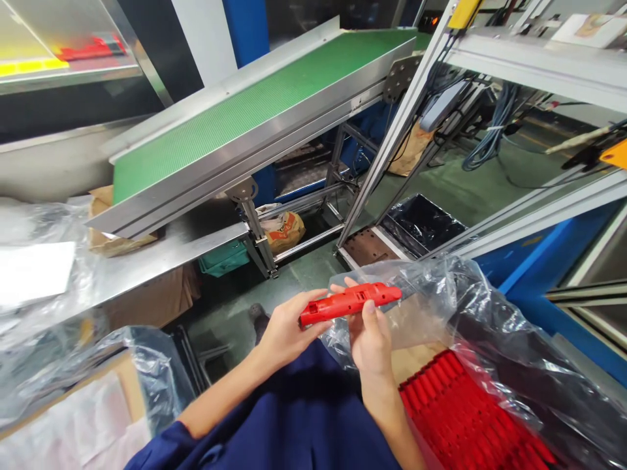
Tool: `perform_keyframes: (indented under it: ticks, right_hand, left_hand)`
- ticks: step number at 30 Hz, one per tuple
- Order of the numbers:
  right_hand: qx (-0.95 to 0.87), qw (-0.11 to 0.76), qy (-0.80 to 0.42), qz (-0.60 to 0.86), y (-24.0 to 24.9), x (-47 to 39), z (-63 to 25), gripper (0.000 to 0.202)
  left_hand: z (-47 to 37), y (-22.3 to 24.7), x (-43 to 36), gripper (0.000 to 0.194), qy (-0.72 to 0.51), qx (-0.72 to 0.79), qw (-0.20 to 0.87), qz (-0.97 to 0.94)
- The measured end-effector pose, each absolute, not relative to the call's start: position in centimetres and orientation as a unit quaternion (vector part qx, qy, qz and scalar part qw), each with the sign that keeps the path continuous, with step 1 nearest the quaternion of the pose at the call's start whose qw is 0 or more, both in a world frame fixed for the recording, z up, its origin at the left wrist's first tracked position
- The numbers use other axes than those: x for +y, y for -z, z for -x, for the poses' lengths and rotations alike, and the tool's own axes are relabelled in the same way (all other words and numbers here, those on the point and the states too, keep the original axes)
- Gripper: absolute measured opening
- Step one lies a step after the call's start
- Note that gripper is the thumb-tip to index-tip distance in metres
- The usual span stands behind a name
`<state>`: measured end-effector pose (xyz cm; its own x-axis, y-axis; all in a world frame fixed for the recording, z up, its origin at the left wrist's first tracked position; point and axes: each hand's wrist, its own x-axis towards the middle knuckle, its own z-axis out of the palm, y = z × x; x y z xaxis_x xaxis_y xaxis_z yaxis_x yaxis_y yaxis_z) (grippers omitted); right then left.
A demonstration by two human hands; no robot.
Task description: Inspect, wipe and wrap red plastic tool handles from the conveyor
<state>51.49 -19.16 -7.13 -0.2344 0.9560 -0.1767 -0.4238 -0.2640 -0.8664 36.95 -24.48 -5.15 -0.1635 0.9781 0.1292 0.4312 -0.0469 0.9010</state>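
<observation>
A long red plastic part [350, 303] with small slots and holes is held up in front of my body, at the centre bottom of the head view. My left hand [289, 326] grips its left end, thumb below and fingers above. My right hand [368, 326] holds the part nearer its right end, with the thumb on the near side and fingertips showing behind it. Below and to the right, many similar red parts [465, 405] lie in rows inside a box lined with clear plastic [533, 372].
A green conveyor belt [235, 117] slopes across the upper left above a metal table [171, 251] with plastic sheets. An open plastic-lined box [83, 418] stands at the lower left. An aluminium frame [386, 156] with cables rises at the right.
</observation>
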Motion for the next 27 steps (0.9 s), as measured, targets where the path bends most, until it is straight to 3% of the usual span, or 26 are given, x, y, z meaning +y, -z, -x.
perform_keyframes:
  ticks: [5, 12, 19, 27]
  right_hand:
    - [-0.370, 0.497, -0.694, 0.367, 7.3, -19.4, -52.0, 0.033]
    - [-0.381, 0.517, -0.682, 0.351, 6.8, -19.7, -51.3, 0.037]
    - [-0.355, 0.529, -0.684, 0.355, 7.3, -19.8, -49.9, 0.042]
    - [-0.354, 0.525, -0.689, 0.352, 7.3, -18.5, -46.4, 0.043]
  left_hand:
    - [-37.0, 5.2, -25.1, 0.051, -0.489, 0.607, 0.317, -0.541]
    - [-36.6, 5.0, -25.3, 0.065, -0.560, 0.554, 0.473, -0.395]
    - [-35.1, 4.9, -24.8, 0.045, -0.578, 0.549, 0.493, -0.348]
    - [-31.3, 5.1, -23.8, 0.041, -0.550, 0.570, 0.482, -0.375]
